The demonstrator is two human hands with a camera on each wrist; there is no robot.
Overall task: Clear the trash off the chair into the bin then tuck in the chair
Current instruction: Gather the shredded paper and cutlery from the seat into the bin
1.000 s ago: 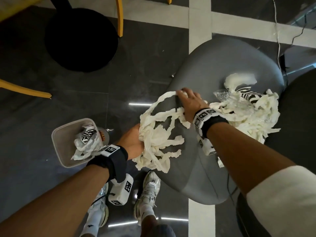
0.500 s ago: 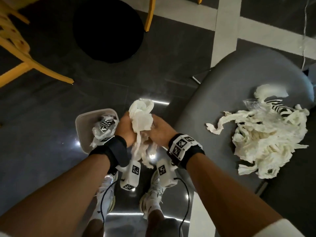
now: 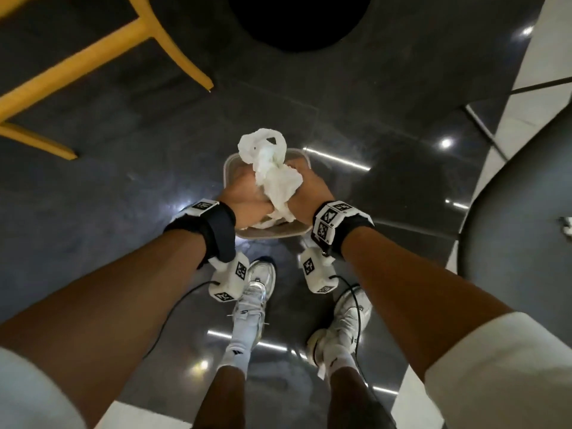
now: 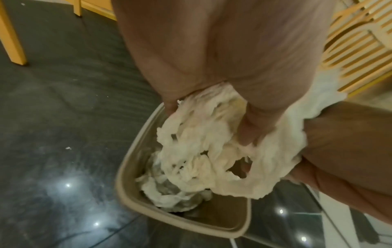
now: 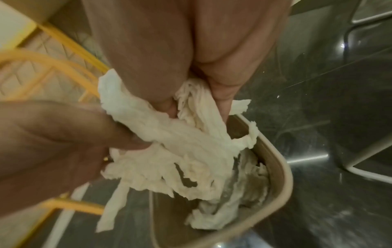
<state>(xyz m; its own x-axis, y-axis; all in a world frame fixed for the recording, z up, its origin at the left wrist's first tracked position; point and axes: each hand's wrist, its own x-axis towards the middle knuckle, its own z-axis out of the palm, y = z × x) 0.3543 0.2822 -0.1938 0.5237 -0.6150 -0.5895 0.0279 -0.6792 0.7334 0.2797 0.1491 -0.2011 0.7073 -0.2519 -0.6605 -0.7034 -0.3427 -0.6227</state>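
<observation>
Your left hand (image 3: 247,199) and right hand (image 3: 305,188) both clutching same wad of shredded tissue (image 3: 274,178), squeezed between them right over bin (image 3: 301,156). Bin already has tissue sitting inside, so some trash done. This wad not dropped yet. Grey chair (image 3: 526,227) off to your right, white scrap visible at frame edge, so probably more left there. Tuck-in not started, I'd say.
</observation>
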